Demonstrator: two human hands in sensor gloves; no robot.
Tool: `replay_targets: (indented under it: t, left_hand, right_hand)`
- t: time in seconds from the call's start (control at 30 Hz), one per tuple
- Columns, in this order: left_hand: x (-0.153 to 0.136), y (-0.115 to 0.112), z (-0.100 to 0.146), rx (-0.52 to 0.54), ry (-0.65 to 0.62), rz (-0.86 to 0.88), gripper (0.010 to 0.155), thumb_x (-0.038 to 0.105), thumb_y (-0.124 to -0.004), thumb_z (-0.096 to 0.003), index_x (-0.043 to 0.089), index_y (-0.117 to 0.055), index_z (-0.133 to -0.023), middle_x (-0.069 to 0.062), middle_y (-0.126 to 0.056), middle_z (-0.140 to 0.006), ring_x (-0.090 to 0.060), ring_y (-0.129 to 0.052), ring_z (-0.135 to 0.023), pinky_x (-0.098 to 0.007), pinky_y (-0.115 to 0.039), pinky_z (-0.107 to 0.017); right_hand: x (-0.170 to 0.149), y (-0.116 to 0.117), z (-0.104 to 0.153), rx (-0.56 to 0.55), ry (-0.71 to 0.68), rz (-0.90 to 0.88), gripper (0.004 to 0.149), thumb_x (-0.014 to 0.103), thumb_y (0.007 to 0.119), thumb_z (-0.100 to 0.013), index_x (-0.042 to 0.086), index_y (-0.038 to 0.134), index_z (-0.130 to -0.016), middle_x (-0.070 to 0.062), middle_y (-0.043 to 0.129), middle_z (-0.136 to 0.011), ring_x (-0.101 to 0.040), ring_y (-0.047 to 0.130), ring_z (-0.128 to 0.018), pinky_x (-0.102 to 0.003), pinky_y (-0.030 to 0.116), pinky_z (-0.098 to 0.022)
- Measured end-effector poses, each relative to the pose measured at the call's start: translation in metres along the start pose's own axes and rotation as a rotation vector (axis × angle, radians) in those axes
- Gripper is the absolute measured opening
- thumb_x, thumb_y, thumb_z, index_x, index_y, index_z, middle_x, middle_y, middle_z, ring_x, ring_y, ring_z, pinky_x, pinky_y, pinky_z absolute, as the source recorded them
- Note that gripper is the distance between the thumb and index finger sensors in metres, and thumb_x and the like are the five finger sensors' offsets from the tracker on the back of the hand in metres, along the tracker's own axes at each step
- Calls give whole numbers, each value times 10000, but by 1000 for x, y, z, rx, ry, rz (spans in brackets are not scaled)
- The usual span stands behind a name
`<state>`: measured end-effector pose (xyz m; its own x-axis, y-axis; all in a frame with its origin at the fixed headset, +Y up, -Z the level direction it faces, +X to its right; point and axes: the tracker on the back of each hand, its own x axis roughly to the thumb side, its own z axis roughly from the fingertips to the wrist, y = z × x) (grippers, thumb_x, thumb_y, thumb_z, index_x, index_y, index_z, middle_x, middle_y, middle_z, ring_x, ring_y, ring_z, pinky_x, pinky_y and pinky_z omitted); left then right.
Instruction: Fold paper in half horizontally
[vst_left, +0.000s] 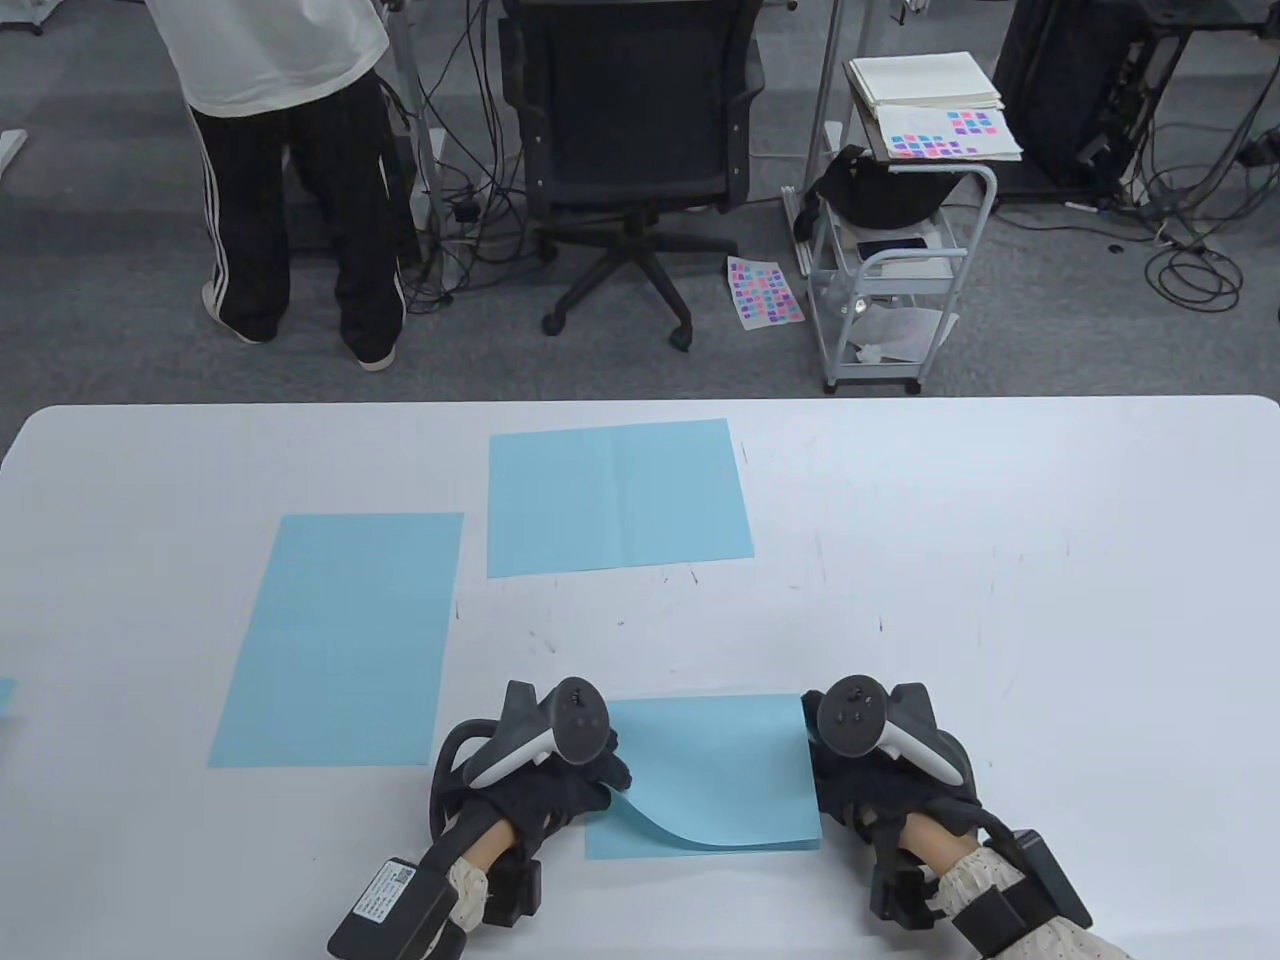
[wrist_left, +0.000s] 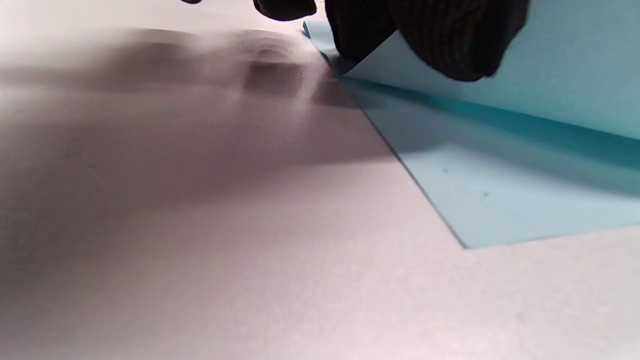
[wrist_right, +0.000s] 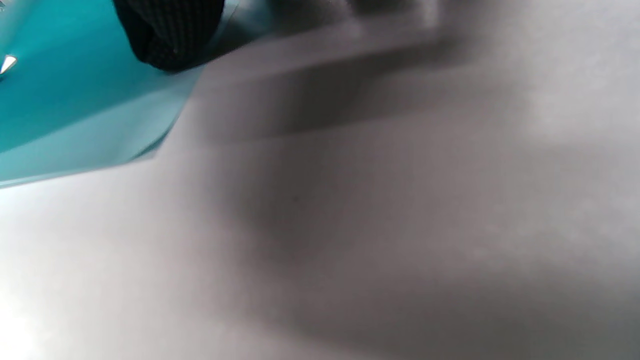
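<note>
A light blue paper lies near the table's front edge, folded over on itself, its top layer still curved up at the near left. My left hand holds the paper's left edge; in the left wrist view its gloved fingers press on the raised top layer above the flat bottom layer. My right hand holds the paper's right edge; in the right wrist view a fingertip rests on the paper.
A long blue sheet lies flat at the left. A creased blue sheet lies further back in the middle. A blue scrap shows at the far left edge. The white table carries pen marks.
</note>
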<state>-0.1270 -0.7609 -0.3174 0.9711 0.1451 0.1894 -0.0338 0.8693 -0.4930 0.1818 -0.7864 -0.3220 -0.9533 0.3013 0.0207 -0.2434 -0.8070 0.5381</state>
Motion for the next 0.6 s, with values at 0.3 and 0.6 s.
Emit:
replay_targets:
  t: [0.3, 0.6]
  left_hand:
    - [2, -5, 3, -19, -11, -71, 488, 363, -790, -430, 606, -721, -847, 332, -545, -1106, -114, -472, -1152, -536, -423, -877]
    - [3, -12, 4, -49, -3, -49, 568, 501, -769, -398, 577, -572, -926, 318, -451, -1124, -135, -387, -1163, -543, -380, -882]
  right_hand:
    - [0, 0, 0, 1, -1, -3, 613, 397, 717, -475, 547, 422, -991, 151, 106, -1165, -265, -21, -1051, -622, 83, -743]
    - [-1, 0, 0, 2, -2, -5, 615, 395, 718, -474, 544, 421, -992, 149, 105, -1164, -266, -25, -1049, -623, 81, -742]
